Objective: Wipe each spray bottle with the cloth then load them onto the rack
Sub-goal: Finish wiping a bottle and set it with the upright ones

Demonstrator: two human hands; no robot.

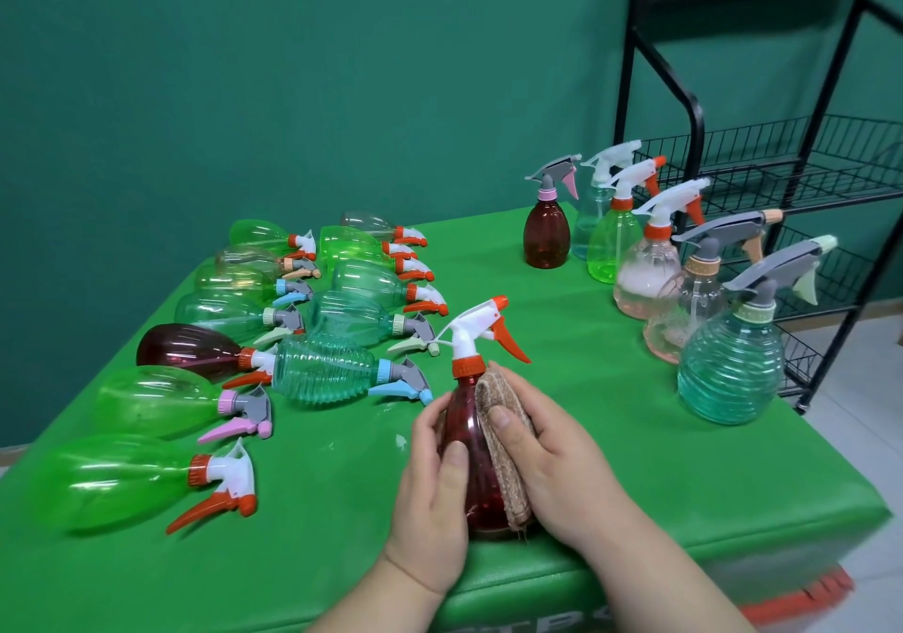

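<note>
A red spray bottle [471,442] with a white and orange trigger head stands upright near the table's front edge. My left hand [432,491] grips its left side, thumb across the front. My right hand [547,456] presses a folded tan cloth [508,437] against the bottle's right side, thumb on the cloth. Several spray bottles lie on their sides at the left, among them a green one [122,481] and a ribbed teal one [322,371]. Several more stand upright at the right, such as a brown one [546,231] and a ribbed teal one [730,368].
A black wire rack [762,178] stands right of the green table [635,461], its shelves bare where visible. A green wall lies behind. The table's right edge drops to a tiled floor [860,447].
</note>
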